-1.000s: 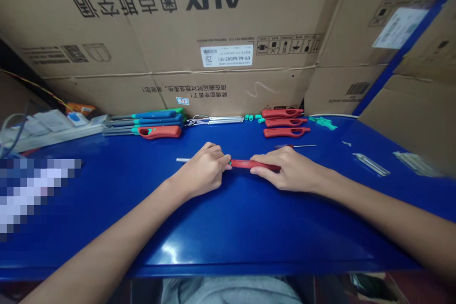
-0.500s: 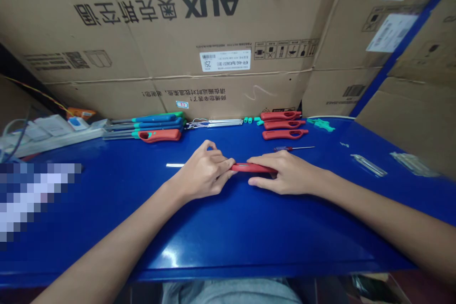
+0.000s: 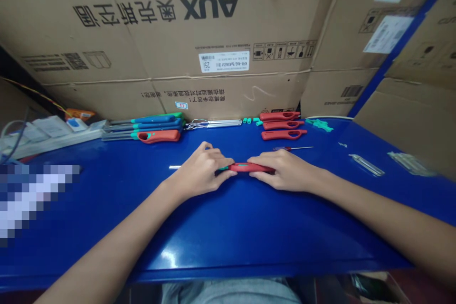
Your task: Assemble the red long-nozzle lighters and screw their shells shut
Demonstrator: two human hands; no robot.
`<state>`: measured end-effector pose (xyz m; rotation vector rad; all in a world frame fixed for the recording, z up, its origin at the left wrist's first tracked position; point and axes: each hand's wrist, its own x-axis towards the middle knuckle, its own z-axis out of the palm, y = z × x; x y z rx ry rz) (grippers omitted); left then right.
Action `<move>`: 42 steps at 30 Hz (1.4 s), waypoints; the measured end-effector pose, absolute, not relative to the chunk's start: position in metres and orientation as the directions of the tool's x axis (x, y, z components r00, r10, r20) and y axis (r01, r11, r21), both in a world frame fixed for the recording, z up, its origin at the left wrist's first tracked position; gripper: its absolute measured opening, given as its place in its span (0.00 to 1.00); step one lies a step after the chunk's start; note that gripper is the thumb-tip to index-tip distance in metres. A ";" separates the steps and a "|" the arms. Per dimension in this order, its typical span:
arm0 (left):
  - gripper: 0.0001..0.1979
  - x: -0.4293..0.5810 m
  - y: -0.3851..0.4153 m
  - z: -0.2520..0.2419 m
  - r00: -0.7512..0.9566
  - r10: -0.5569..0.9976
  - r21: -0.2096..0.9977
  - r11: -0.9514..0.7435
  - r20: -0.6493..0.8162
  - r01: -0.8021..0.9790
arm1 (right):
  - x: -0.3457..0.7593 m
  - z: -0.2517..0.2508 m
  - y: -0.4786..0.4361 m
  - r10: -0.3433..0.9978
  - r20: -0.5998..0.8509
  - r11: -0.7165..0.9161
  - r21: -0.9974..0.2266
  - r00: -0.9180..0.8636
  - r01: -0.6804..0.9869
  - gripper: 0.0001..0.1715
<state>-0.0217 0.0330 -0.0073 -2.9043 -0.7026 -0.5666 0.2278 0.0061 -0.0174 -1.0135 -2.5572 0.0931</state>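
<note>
Between my hands, a red long-nosed gas lighter (image 3: 245, 167) lies level above the blue table (image 3: 228, 228). My left hand (image 3: 204, 169) is closed around its neck end, where a bit of green shows, and the metal tube (image 3: 174, 167) sticks out to the left. With thumb and fingers, my right hand (image 3: 281, 171) grips the red handle's other end. Just behind the right hand lies a screwdriver (image 3: 299, 147) with a dark red handle. My palms hide parts of the lighter.
Lighters with a red handle (image 3: 158, 136) and blue handles (image 3: 158, 125) are stacked at back left. Wired metal tubes (image 3: 224, 123), red handle shells (image 3: 283, 134) and green parts (image 3: 320, 125) line the cardboard box (image 3: 171, 52). Clear fuel tubes (image 3: 366, 165) lie right; a power strip (image 3: 71, 137) left.
The lighter has turned slightly, and green now shows beside my left fingers. Less of the metal tube shows at the left. My right thumb has closed up against the handle.
</note>
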 end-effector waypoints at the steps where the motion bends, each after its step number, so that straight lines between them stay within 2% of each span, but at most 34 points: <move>1: 0.10 -0.023 0.034 -0.006 0.818 0.447 0.013 -0.880 0.362 0.475 | 0.229 -0.019 0.007 0.668 0.344 0.738 -0.192 -0.661 0.646 0.15; 6: 0.09 -0.028 0.038 -0.004 0.799 0.503 0.056 -0.855 0.328 0.515 | 0.233 -0.022 0.010 0.660 0.372 0.743 -0.193 -0.653 0.641 0.16; 13: 0.10 -0.026 0.036 -0.006 0.800 0.497 0.041 -0.857 0.335 0.515 | 0.233 -0.019 0.009 0.674 0.340 0.734 -0.207 -0.656 0.647 0.16; 16: 0.10 -0.026 0.035 -0.006 0.820 0.441 0.007 -0.882 0.365 0.471 | 0.233 -0.017 0.007 0.675 0.342 0.735 -0.235 -0.654 0.636 0.16; 24: 0.10 -0.029 0.036 -0.008 0.825 0.316 -0.118 -0.903 0.469 0.413 | 0.230 -0.009 0.004 0.716 0.282 0.689 -0.432 -0.639 0.581 0.14; 28: 0.10 -0.028 0.036 -0.009 0.819 0.278 -0.165 -0.899 0.501 0.406 | 0.230 -0.008 0.004 0.736 0.250 0.657 -0.490 -0.630 0.573 0.15; 35: 0.10 -0.027 0.036 -0.010 0.822 0.275 -0.202 -0.885 0.498 0.419 | 0.231 -0.007 0.004 0.740 0.205 0.636 -0.522 -0.640 0.568 0.16; 42: 0.11 -0.027 0.036 -0.011 0.823 0.310 -0.188 -0.879 0.475 0.439 | 0.230 -0.005 0.004 0.754 0.175 0.618 -0.516 -0.634 0.593 0.17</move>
